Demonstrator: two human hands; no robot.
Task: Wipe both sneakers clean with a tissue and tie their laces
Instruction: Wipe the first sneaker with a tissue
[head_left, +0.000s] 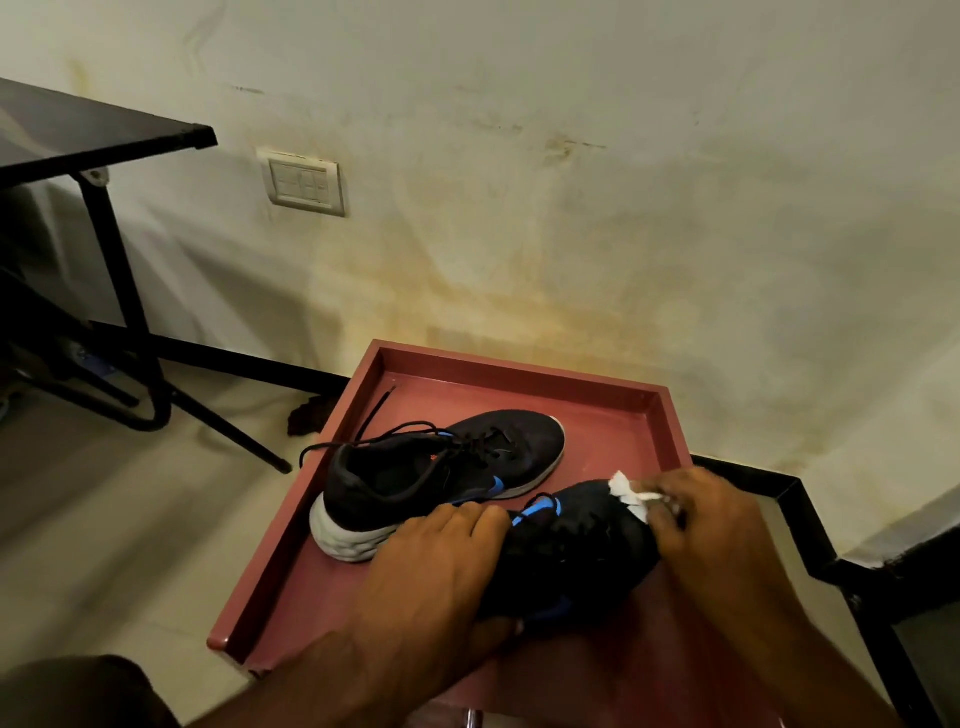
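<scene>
A shallow red rectangular tray (608, 402) stood against the stained plaster wall (571, 182), its far rim nearest the wall. Inside it, toward the left and back, a black mesh sneaker with a pale foam sole (441, 475) lay with its heel toward the person and its toe toward the wall, its loose black lace (375, 410) trailing over the tray floor toward the far left corner. In front of it and to the right was a second black sneaker with blue trim (576, 545). The left hand (436, 566) lay over its near end, and the right hand (711, 525) pressed a crumpled white tissue (631, 493) against its far end. Left of the tray, well apart, stood a dark metal-legged table (98, 135), and a pale plastic switch plate (304, 182) sat on the wall behind.
</scene>
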